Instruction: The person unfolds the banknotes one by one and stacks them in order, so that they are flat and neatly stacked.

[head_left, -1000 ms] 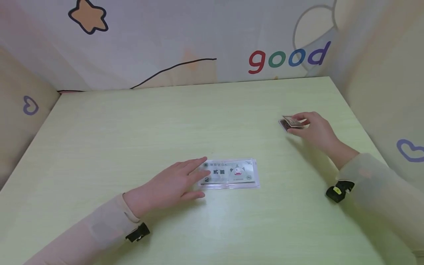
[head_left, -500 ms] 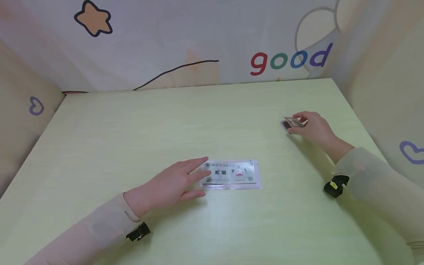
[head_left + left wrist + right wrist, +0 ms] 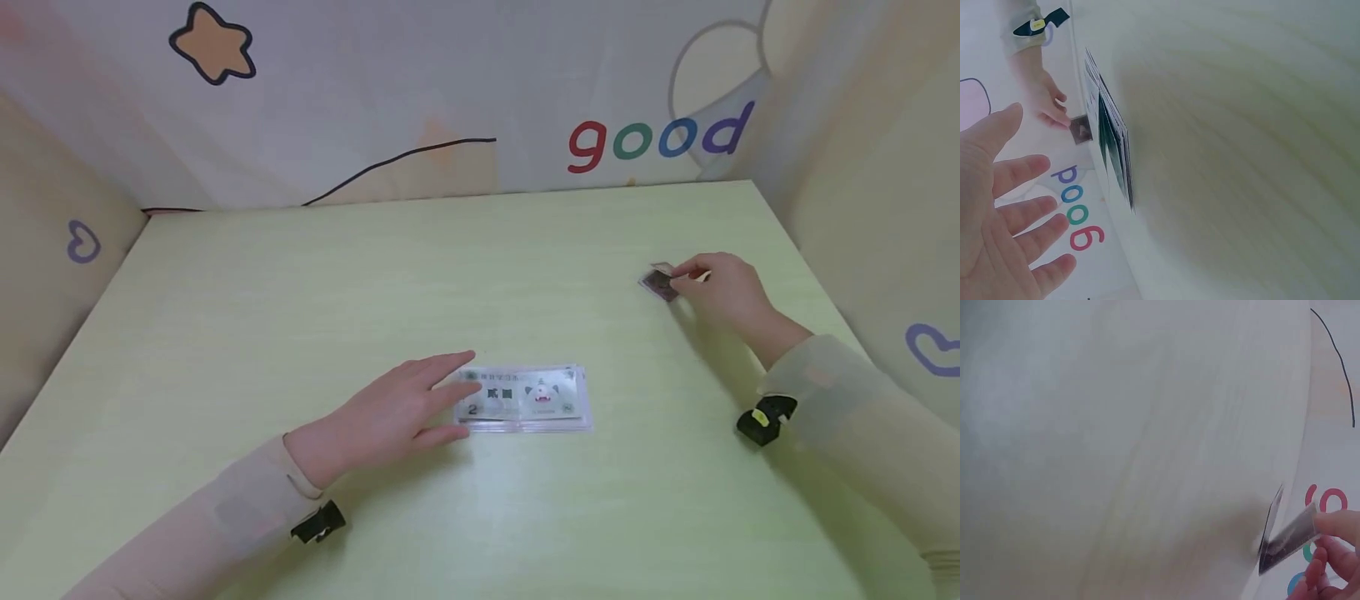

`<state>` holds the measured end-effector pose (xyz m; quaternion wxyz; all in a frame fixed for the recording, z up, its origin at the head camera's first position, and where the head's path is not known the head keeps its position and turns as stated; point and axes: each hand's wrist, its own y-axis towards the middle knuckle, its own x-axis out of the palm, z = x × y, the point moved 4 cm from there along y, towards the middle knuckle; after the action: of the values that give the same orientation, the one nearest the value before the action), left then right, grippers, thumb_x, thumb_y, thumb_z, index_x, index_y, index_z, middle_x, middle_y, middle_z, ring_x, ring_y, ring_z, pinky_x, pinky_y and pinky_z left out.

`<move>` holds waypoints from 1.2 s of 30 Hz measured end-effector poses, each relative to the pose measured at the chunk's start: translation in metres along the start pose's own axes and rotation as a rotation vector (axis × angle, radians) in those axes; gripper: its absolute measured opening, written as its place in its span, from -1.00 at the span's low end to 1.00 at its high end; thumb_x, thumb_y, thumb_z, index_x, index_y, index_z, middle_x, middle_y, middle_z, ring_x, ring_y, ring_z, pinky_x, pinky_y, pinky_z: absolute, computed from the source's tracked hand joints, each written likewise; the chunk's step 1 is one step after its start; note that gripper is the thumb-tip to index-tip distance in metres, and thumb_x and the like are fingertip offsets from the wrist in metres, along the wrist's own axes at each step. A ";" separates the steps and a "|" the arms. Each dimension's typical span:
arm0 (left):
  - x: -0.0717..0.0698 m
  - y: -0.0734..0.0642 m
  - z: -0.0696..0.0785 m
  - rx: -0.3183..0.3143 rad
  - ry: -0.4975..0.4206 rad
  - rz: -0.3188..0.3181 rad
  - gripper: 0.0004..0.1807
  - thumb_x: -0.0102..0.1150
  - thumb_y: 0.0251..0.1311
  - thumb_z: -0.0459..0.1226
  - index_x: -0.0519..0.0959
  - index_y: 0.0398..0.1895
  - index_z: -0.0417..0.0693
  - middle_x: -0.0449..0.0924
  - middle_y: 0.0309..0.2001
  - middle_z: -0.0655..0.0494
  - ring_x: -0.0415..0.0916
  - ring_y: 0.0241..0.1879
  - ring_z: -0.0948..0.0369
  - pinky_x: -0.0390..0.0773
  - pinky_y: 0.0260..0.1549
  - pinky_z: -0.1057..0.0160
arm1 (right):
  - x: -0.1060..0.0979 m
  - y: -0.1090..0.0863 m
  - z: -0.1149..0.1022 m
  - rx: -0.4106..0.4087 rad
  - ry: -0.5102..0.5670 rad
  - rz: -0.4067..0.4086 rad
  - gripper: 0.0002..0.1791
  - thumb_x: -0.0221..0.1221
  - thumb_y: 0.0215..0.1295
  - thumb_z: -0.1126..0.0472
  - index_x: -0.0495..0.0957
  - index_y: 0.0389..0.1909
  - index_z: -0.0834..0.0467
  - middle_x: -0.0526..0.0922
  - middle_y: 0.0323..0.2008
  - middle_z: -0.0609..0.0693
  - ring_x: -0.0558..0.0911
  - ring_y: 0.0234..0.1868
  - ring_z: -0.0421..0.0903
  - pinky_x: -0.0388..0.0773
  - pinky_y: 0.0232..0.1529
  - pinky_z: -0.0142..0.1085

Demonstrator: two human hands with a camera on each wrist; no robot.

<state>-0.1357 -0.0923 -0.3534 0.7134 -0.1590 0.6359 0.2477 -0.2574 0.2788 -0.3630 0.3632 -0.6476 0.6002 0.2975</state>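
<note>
At the table's right rear, my right hand (image 3: 727,292) pinches a small dark card (image 3: 1291,537) between thumb and fingers. The card tilts up, its lower edge right at another small card (image 3: 1270,519), seen nearly edge-on on the table. In the head view the dark face (image 3: 662,285) shows beside my fingertips. My left hand (image 3: 390,417) has its fingers spread and straight over the left end of a stack of play banknotes (image 3: 540,396). The top note is pale, with a "2" and a cartoon face. The left wrist view shows the stack's layered edge (image 3: 1119,144).
The pale green table (image 3: 337,283) stretches around both hands. Behind it hangs a printed cloth wall (image 3: 375,83) with a star and the word "good". Cloth walls also stand at the left (image 3: 45,333) and right (image 3: 877,167) sides.
The right hand has shifted slightly right and its fingers have come together at the card. More of the dark face now shows, where a pale raised card was before. The left hand has barely moved.
</note>
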 end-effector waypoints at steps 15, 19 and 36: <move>-0.012 0.009 -0.002 -0.142 -0.032 0.142 -0.53 0.17 0.20 -0.05 0.52 0.11 -0.09 0.33 0.25 -0.07 0.36 0.16 0.03 0.34 0.13 0.05 | -0.005 -0.016 -0.023 -0.080 0.163 0.139 -0.53 0.00 0.37 -0.04 0.50 0.04 0.26 0.47 -0.02 0.18 0.37 -0.08 0.05 0.36 -0.37 -0.43; -0.014 0.019 -0.001 -0.205 -0.064 0.176 -0.56 0.17 0.20 -0.07 0.55 0.07 -0.10 0.41 0.20 -0.03 0.41 0.12 0.05 0.38 0.10 0.08 | 0.005 -0.024 -0.037 -0.139 0.199 0.113 -0.59 0.02 0.38 0.02 0.51 0.01 0.26 0.49 -0.06 0.15 0.39 -0.11 0.01 0.37 -0.32 -0.42; -0.018 0.075 -0.007 -0.332 -0.431 0.346 -0.60 0.24 0.16 -0.20 0.53 0.07 -0.11 0.57 -0.01 0.09 0.52 -0.08 0.23 0.52 -0.19 0.25 | 0.046 -0.058 -0.105 -0.420 0.254 -0.055 -0.85 0.13 0.31 0.23 0.59 -0.21 0.21 0.51 -0.25 0.02 0.44 -0.23 -0.06 0.42 -0.20 -0.22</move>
<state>-0.1849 -0.0368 -0.3297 0.7432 -0.1065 0.4390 0.4936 -0.2000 0.1667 -0.3355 0.1503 -0.7571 0.5481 0.3221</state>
